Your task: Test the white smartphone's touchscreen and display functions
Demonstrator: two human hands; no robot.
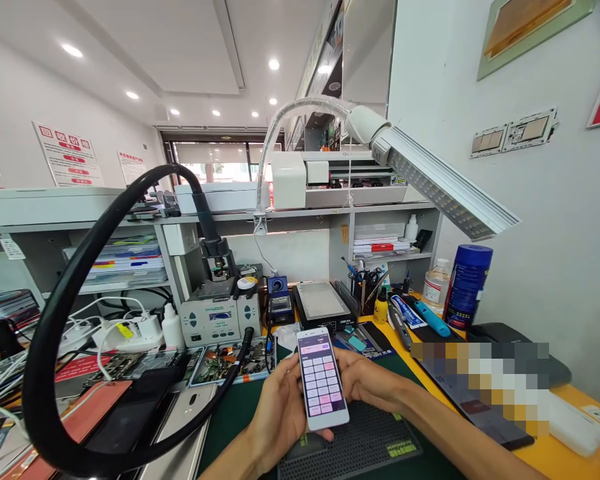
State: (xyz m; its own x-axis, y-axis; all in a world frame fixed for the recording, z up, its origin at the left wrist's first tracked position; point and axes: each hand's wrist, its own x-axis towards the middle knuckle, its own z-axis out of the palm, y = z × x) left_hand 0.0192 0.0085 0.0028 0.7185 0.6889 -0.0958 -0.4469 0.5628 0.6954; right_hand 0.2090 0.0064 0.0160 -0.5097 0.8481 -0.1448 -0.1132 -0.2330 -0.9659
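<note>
A white smartphone (325, 383) is held upright at a slight tilt, its lit screen showing a grid of pale pink and white buttons. My left hand (279, 413) wraps round its left side and back, with a fingertip showing below the lower edge. Against the phone's right edge rests my right hand (363, 377), its fingers bent and partly hidden behind the phone. Below both hands lies a dark perforated work mat (360, 443) on a green surface.
A hot-air station (220, 320) with a thick black hose (35, 373) arches over the left side. A tray of small parts (220, 360) stands behind my left hand. Overhead hangs a lamp (445, 177). To the right are a blue can (467, 287), bottle (435, 283) and tools (433, 319).
</note>
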